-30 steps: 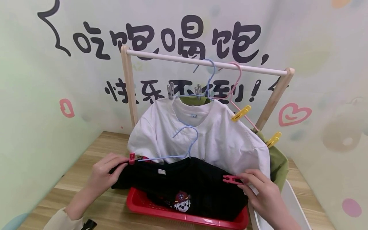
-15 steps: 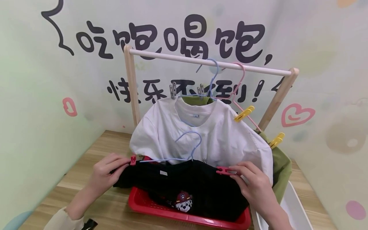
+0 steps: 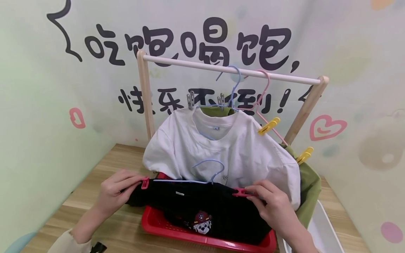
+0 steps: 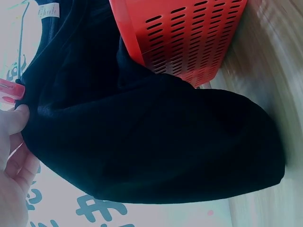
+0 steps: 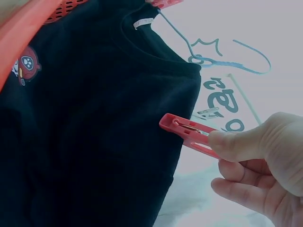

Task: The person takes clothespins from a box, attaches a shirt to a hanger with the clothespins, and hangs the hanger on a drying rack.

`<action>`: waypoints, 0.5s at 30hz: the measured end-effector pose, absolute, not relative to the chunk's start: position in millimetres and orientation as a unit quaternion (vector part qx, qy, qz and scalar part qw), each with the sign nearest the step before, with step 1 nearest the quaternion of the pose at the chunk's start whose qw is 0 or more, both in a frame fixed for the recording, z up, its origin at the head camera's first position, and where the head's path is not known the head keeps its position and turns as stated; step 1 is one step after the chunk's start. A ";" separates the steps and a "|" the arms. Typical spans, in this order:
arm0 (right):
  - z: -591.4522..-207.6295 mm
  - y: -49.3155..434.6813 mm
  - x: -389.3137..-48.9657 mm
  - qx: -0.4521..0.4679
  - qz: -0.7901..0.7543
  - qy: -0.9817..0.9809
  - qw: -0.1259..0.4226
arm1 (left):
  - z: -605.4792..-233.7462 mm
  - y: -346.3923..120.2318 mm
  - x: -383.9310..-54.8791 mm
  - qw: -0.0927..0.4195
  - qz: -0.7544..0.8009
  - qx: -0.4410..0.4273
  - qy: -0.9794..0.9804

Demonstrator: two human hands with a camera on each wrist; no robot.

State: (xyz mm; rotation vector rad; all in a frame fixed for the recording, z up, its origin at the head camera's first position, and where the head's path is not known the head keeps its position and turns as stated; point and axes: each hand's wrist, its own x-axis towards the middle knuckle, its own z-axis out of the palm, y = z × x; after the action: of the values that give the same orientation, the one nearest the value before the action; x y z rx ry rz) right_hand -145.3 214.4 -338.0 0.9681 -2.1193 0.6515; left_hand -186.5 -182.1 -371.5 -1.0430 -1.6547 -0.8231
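Observation:
A black T-shirt (image 3: pixel 234 214) with a cartoon dog print hangs on a blue hanger (image 3: pixel 180 181), its lower part in a red basket (image 3: pixel 202 239). My left hand (image 3: pixel 115 189) pinches the shirt's shoulder edge beside a red clothespin (image 3: pixel 145 183) clipped there. Thumb and fingers of my right hand (image 3: pixel 270 200) pinch the handle end of a second red clothespin (image 5: pixel 189 133). That clothespin's nose is over the shirt's other shoulder edge. The left wrist view shows the black sleeve (image 4: pixel 189 151) spread beside the basket.
Behind, a white T-shirt (image 3: pixel 209 151) on a blue hanger and a green garment (image 3: pixel 308 189) on a pink hanger hang from the rack's white rail (image 3: pixel 196 64). Yellow clothespins (image 3: pixel 269 126) and grey ones (image 3: pixel 190 100) are clipped on. A white bin (image 3: pixel 322 225) stands right.
My right hand has brought its clothespin leftward along the black shirt's shoulder. The blue hanger's hook has dropped lower, and the shirt's neckline has tipped with it. My left hand stays nearly in place.

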 end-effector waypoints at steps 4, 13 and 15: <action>-336.7 214.3 -144.6 0.376 0.250 -0.823 0.345 | -370.7 -181.1 -186.2 0.489 -0.338 -0.428 -0.681; -344.3 223.2 -143.0 0.334 0.224 -0.868 0.292 | -379.0 -184.9 -190.7 0.489 -0.336 -0.422 -0.685; -348.6 225.0 -143.9 0.323 0.206 -0.877 0.289 | -380.9 -185.6 -191.8 0.489 -0.336 -0.420 -0.686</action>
State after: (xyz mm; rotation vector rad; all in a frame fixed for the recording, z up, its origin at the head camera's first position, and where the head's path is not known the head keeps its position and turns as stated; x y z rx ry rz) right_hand -143.9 225.0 -348.6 0.8632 -2.3411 0.5499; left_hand -191.8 -185.6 -380.9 -1.0219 -1.6682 -0.8178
